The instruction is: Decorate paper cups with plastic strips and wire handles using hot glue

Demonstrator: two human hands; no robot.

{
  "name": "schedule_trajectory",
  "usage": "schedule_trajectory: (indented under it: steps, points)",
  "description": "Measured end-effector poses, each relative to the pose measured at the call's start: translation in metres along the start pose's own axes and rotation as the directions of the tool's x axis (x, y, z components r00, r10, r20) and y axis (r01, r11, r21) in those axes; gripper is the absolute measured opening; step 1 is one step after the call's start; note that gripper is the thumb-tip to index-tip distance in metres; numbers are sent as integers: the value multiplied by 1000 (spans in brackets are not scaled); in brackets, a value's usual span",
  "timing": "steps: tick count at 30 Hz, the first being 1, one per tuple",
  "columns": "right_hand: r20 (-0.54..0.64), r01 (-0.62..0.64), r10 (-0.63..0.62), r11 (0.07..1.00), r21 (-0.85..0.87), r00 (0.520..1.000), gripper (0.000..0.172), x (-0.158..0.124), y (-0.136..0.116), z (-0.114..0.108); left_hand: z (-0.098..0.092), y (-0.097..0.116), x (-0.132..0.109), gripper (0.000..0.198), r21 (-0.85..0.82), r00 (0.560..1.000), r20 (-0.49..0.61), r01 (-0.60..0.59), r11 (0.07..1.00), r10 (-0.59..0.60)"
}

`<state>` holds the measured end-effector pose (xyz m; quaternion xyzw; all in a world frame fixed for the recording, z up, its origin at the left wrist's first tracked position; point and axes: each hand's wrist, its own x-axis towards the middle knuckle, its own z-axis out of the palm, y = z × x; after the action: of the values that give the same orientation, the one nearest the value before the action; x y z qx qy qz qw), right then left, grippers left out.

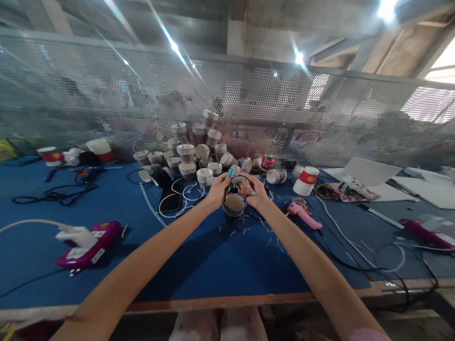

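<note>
A small grey bucket-shaped cup [233, 206] with a pale inside stands upright on the blue table. Over its rim arches a thin dark loop, like a handle or cord. My left hand [218, 190] is closed at the left side of this loop, its fingers pinched together. Bright teal shows at its fingertips; whether that is nail colour or a small tool I cannot make out. On the other side, my right hand [256, 191] has curled fingers on the loop, just above the cup's right rim.
Behind my hands rises a pile of similar small buckets [186, 152]. To the right lie a pink glue gun [304, 215], a red-and-white paper cup [306, 181] and a soda can [268, 162]. A purple power strip [88, 246], white cord loops [172, 204] and a phone [168, 198] lie left.
</note>
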<state>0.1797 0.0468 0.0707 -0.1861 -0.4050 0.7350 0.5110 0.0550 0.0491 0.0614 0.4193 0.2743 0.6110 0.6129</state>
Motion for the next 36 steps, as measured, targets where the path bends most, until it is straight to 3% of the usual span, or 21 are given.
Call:
schedule_trajectory:
  steps: [4, 7, 10, 14, 18, 22, 25, 28, 31, 33, 36]
  points:
    - [-14, 32, -32, 999, 10, 999, 49, 0, 0, -3, -1, 5, 1, 18, 62, 996, 90, -9, 998, 4]
    - [-19, 41, -40, 999, 20, 999, 47, 1, 0, -5, 0, 18, 1, 10, 101, 992, 100, 62, 993, -72]
    - [-3, 63, -63, 996, 60, 998, 47, 2, -2, -7, -1, 36, 2, 19, 162, 991, 33, 123, 979, -130]
    - [15, 76, -77, 994, 81, 997, 49, 2, -3, -8, -7, 62, 8, 22, 177, 989, -95, 127, 976, -112]
    - [21, 90, -93, 991, 102, 995, 50, 2, -7, -6, -17, 87, 14, 14, -96, 978, -192, 59, 994, -77]
    - [-26, 120, -119, 989, 80, 993, 53, 3, -14, -1, -22, 103, 11, 26, -479, 992, -61, 65, 876, -107]
    - [-128, 225, -220, 974, 24, 967, 54, 5, -16, 4, -19, 104, 4, 36, -642, 989, 11, 121, 757, -149]
    - [-259, 392, -399, 916, -81, 879, 50, 8, -14, 8, -15, 98, 2, 42, -753, 976, -8, 137, 643, -217]
    - [-363, 530, -590, 807, -259, 722, 43, 9, -8, 13, -10, 91, 3, 43, -805, 970, -55, 98, 585, -238]
    - [-380, 561, -692, 721, -405, 614, 37, 9, -2, 20, -4, 86, 3, 43, -820, 969, -58, 92, 564, -242]
    - [-317, 514, -807, 569, -642, 498, 30, 9, 9, 40, 10, 76, -2, 45, -830, 970, 10, 144, 539, -245]
